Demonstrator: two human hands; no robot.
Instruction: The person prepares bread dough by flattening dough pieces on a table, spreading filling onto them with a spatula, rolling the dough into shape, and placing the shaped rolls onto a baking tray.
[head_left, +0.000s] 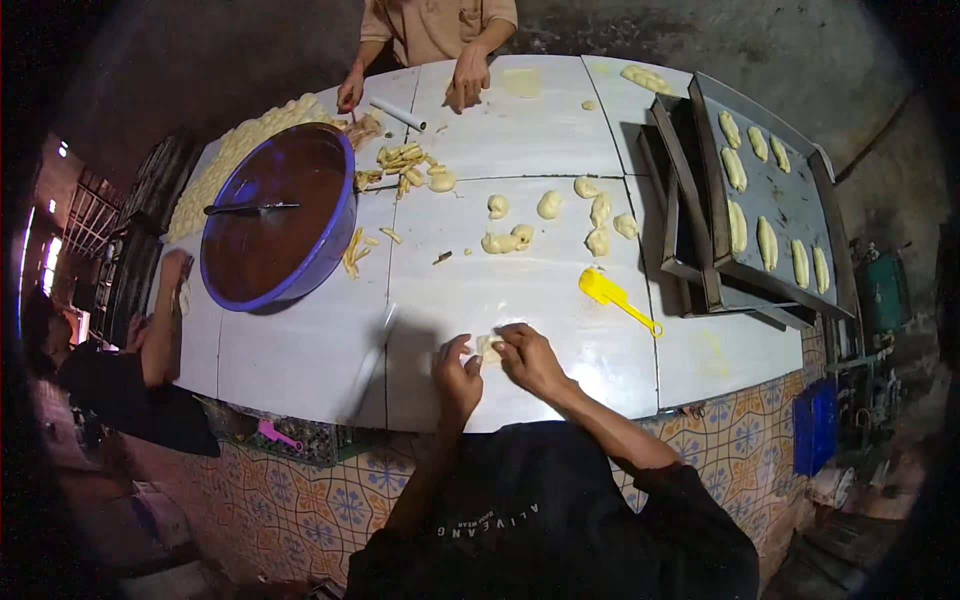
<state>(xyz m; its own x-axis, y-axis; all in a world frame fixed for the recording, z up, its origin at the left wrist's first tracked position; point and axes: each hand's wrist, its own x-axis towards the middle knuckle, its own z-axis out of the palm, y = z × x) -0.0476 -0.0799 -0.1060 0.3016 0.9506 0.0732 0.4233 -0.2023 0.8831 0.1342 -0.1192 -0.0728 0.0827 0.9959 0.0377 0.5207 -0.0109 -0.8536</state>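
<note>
A small pale piece of dough lies at the front of the table, between my two hands. My left hand is closed on its left edge with curled fingers and thumb. From the other side, my right hand pinches the dough's right part, thumb toward the middle. The fingers cover much of the piece. Farther back sit several loose dough lumps. A yellow plastic scoop rests on the table to the right of them.
A blue tub of brown contents stands left, near yellow strips and many dough pieces. Stacked metal trays holding shaped dough rise at right. A co-worker's hands are at the far edge; another person's arm is left.
</note>
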